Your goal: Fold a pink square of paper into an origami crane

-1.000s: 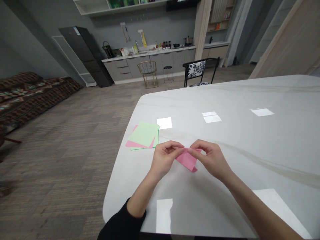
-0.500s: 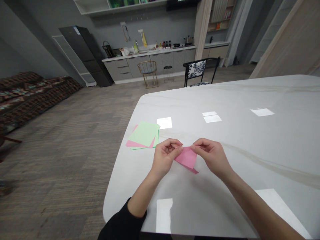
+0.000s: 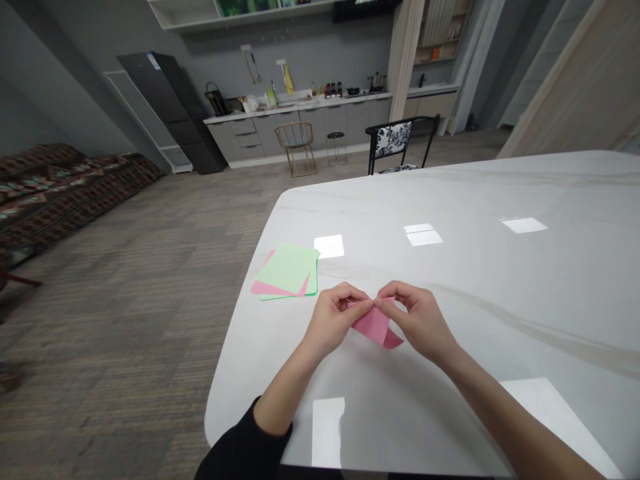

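Note:
A folded piece of pink paper [image 3: 373, 325] is held up over the white table between both hands. My left hand [image 3: 336, 315] pinches its upper edge from the left, thumb on the near side. From the right, my right hand [image 3: 419, 313] grips the same edge, and the two thumb tips nearly meet at the middle. The lower right corner of the paper sticks out as a loose flap. Fingers cover part of the upper edge. To the left of my left hand lies a loose stack of green and pink paper sheets [image 3: 287, 267].
The glossy white table [image 3: 480, 267] reflects several bright lights. Beyond its far edge stands a black chair with a patterned back [image 3: 395, 140]. Farther off are a gold wire chair [image 3: 296, 143], a small stool [image 3: 336, 137] and a kitchen counter [image 3: 270, 133]. A dark fridge [image 3: 175, 110] stands at left.
Both hands have drawn closer together along the paper's upper edge, their thumbs now almost touching. The paper has tilted slightly, and its lower right flap stands out more.

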Action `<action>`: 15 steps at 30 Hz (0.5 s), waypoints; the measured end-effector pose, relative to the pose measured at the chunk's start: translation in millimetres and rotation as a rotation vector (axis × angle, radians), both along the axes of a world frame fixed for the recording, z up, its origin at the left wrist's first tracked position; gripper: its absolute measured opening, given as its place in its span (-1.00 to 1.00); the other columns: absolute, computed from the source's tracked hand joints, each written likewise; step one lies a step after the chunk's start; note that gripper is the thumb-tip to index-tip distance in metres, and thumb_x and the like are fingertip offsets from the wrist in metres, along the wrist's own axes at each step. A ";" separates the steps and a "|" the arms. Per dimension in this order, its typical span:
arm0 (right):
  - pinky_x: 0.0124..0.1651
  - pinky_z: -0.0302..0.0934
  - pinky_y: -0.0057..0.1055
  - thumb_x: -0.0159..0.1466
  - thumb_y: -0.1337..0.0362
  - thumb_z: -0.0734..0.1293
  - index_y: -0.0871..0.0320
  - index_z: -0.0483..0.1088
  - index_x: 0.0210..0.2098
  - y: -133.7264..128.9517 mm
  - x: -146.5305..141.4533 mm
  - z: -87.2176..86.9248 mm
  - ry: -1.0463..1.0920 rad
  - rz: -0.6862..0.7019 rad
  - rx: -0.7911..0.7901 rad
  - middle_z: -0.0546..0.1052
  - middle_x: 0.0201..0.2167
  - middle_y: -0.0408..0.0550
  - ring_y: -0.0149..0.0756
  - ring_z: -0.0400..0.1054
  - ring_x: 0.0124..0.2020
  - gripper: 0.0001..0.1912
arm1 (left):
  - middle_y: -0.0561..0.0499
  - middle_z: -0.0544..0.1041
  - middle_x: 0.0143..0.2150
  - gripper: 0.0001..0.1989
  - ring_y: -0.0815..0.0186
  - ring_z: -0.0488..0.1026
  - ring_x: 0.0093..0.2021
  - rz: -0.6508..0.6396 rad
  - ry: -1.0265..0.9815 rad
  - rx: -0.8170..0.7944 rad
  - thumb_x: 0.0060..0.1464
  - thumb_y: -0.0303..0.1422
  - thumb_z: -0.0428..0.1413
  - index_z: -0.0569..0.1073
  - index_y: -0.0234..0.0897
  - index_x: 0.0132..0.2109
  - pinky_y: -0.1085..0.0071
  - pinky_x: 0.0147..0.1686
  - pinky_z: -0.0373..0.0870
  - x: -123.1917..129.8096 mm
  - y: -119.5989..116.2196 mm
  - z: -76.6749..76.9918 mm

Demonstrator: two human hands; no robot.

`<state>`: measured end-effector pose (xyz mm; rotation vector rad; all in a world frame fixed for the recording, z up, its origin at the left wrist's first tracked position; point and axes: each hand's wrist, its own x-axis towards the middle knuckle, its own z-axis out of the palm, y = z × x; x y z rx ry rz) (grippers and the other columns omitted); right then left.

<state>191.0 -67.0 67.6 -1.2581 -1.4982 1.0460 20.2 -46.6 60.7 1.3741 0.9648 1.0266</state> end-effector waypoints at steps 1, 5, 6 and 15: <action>-0.26 0.19 -0.38 0.22 0.26 0.33 0.12 0.43 -0.44 1.1 1.0 -0.6 0.025 -0.011 0.001 0.49 -0.47 -0.16 -0.32 0.34 -0.37 -0.88 | -0.02 0.45 -0.41 -0.86 0.35 0.36 -0.38 0.002 -0.016 -0.011 0.01 -0.33 0.23 0.53 -0.33 -0.40 0.42 -0.37 0.25 0.1 0.2 0.4; -0.30 0.18 -0.38 0.18 0.22 0.38 0.15 0.44 -0.44 7.5 6.8 -3.0 0.139 -0.086 -0.006 0.47 -0.49 -0.15 -0.33 0.32 -0.41 -0.86 | 0.02 0.43 -0.49 -0.84 0.39 0.30 -0.45 0.025 -0.072 -0.068 -0.03 -0.33 0.26 0.51 -0.35 -0.43 0.44 -0.43 0.19 -1.3 3.5 0.6; -0.31 0.18 -0.39 0.17 0.21 0.39 0.15 0.44 -0.44 8.7 8.0 -3.4 0.159 -0.104 -0.009 0.47 -0.50 -0.15 -0.33 0.32 -0.42 -0.86 | 0.03 0.42 -0.50 -0.84 0.40 0.29 -0.46 0.033 -0.082 -0.073 -0.04 -0.33 0.26 0.50 -0.35 -0.44 0.44 -0.44 0.18 -1.9 4.6 0.4; -0.26 0.21 -0.38 0.16 0.21 0.40 0.15 0.45 -0.46 17.4 15.7 -8.4 0.276 -0.235 0.005 0.46 -0.48 -0.14 -0.34 0.33 -0.39 -0.85 | 0.04 0.41 -0.50 -0.85 0.44 0.24 -0.51 0.084 -0.063 -0.031 -0.08 -0.33 0.27 0.52 -0.34 -0.45 0.46 -0.50 0.14 -6.6 11.6 -5.3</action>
